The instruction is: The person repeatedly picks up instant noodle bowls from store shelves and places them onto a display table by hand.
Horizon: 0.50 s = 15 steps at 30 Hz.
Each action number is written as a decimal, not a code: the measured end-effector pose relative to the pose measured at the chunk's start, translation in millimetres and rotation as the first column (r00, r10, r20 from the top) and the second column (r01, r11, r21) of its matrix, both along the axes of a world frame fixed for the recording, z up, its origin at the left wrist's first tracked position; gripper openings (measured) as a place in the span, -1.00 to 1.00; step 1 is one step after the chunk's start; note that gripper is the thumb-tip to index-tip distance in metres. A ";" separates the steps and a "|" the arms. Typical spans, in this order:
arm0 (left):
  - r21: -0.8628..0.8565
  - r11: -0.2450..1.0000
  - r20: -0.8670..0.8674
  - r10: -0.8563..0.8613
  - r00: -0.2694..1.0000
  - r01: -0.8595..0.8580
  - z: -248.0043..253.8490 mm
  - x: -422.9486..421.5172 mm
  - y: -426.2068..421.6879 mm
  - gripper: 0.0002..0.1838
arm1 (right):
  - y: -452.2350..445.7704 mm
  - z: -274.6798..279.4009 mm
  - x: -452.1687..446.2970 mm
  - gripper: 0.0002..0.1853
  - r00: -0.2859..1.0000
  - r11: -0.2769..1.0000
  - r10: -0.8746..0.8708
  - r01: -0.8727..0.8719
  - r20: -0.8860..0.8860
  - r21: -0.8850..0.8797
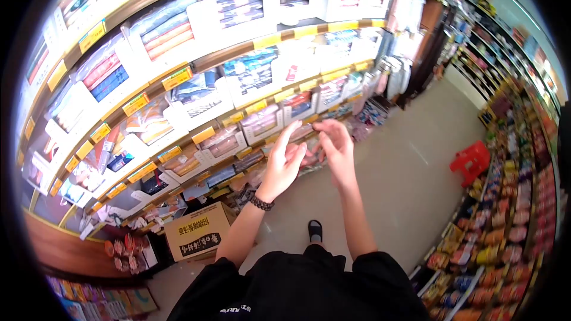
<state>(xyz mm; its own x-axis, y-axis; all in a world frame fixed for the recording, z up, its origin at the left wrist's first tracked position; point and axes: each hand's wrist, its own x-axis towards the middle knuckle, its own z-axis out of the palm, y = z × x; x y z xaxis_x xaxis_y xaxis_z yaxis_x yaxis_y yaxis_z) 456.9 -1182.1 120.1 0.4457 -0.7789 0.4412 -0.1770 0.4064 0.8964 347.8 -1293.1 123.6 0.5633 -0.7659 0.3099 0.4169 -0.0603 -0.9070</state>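
My left hand [282, 163], with a dark braided bracelet [262, 203] at its wrist, is raised in front of the shelves with its fingers curled inward. Facing it, a small gap away, my right hand [338, 153] has its thumb and fingers bent toward each other. Whatever lies between the fingers is too small or too clear to make out. Behind both hands, boxed folded textiles, among them a pink pack [262, 122], fill the lower shelf rows.
Yellow price labels [177, 77] line the shelf edges. A brown carton [199, 230] stands on the floor at lower left. Across the pale tiled floor [410, 160] are a red plastic stool [470, 163] and a long rack of packaged goods [505, 232]. Clothes [395, 77] hang at the shelf's far end.
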 end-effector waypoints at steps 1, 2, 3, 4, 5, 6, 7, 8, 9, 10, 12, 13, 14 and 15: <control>-0.014 1.000 -0.021 0.006 1.000 -0.006 7.2 12.5 -16.2 -0.38 | -19.5 13.5 17.8 -0.68 1.000 0.999 0.022 -0.022 0.000 -0.032; -0.028 1.000 -0.042 0.012 0.999 -0.013 15.3 24.7 -34.1 -0.37 | -39.0 27.9 35.2 -0.68 0.999 0.997 0.043 -0.043 0.001 -0.063; -0.018 1.000 -0.044 0.021 0.999 -0.022 24.8 37.5 -53.3 -0.36 | -60.6 35.8 56.4 -0.70 0.997 0.995 0.054 -0.050 0.046 -0.088; -0.013 0.999 0.014 0.053 0.998 -0.053 32.1 51.5 -74.5 -0.35 | -84.5 44.3 76.6 -0.64 0.998 0.990 0.056 -0.050 0.040 -0.131; -0.042 0.995 0.058 0.094 0.994 -0.092 42.4 64.4 -97.4 -0.35 | -107.2 55.6 94.4 -0.59 0.996 0.989 0.078 -0.071 0.047 -0.132; -0.066 0.989 0.099 0.136 0.986 -0.130 50.2 77.9 -121.3 -0.35 | -126.9 69.0 112.2 -0.54 0.994 0.988 0.100 -0.093 0.049 -0.127; -0.060 0.977 0.135 0.211 0.968 -0.204 54.0 96.7 -149.4 -0.36 | -155.7 71.8 138.2 -0.50 0.998 0.975 0.063 -0.059 0.011 -0.214; -0.056 0.961 0.175 0.278 0.945 -0.272 57.2 116.3 -177.4 -0.37 | -183.9 73.4 163.5 -0.45 1.000 0.953 0.018 -0.022 -0.019 -0.301; -0.100 0.918 0.259 0.395 0.881 -0.383 60.8 134.5 -204.0 -0.40 | -208.5 75.0 186.0 -0.43 0.998 0.915 -0.028 0.006 -0.049 -0.403; -0.071 0.843 0.350 0.522 0.778 -0.534 73.5 145.6 -224.5 -0.38 | -227.6 80.1 206.4 -0.43 0.996 0.872 -0.062 0.023 -0.065 -0.489; -0.179 0.779 0.422 0.613 0.668 -0.601 68.1 180.0 -262.5 -0.34 | -259.9 89.5 240.7 -0.34 0.978 0.790 -0.179 0.075 -0.112 -0.609; -0.233 0.737 0.453 0.659 0.600 -0.634 72.0 188.5 -273.8 -0.34 | -281.7 78.5 263.7 -0.30 0.942 0.632 -0.333 0.193 -0.038 -0.751; -0.139 0.787 0.444 0.592 0.673 -0.601 79.8 196.1 -278.2 -0.32 | -274.1 95.1 259.6 -0.31 0.951 0.702 -0.284 0.117 -0.126 -0.703; -0.037 0.816 0.344 0.553 0.759 -0.577 87.6 194.8 -278.4 -0.31 | -286.7 84.8 271.7 -0.32 0.968 0.722 -0.236 0.115 -0.088 -0.682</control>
<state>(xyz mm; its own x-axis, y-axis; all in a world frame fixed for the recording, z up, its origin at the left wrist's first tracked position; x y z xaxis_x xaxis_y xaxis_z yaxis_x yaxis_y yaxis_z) 651.7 -1460.5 207.7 0.6552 -0.4644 0.5959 -0.6388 0.0805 0.7651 619.5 -1579.8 208.4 0.5270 -0.4849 0.6980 0.1928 -0.7316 -0.6538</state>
